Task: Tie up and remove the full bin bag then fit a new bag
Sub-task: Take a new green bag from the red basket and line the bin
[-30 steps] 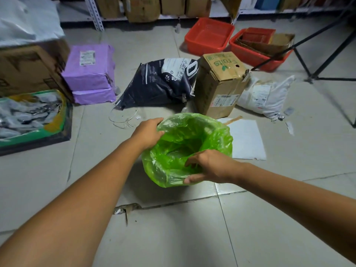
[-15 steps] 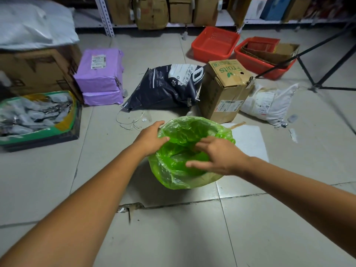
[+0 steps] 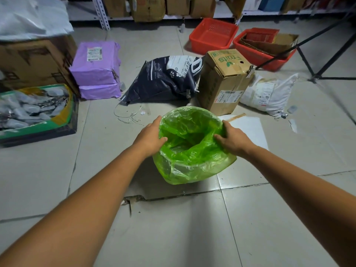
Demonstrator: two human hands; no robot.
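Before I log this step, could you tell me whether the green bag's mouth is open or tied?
Open: the green bag is spread over the bin rim, its hollow visible.

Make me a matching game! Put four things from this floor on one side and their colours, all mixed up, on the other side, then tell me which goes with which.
Things:
1. bin bag
2. stacked parcels
3. empty basket
4. Fruits box

Colours:
A. red
B. brown
C. green
D. purple

Pairs: 1-C, 2-D, 3-A, 4-B
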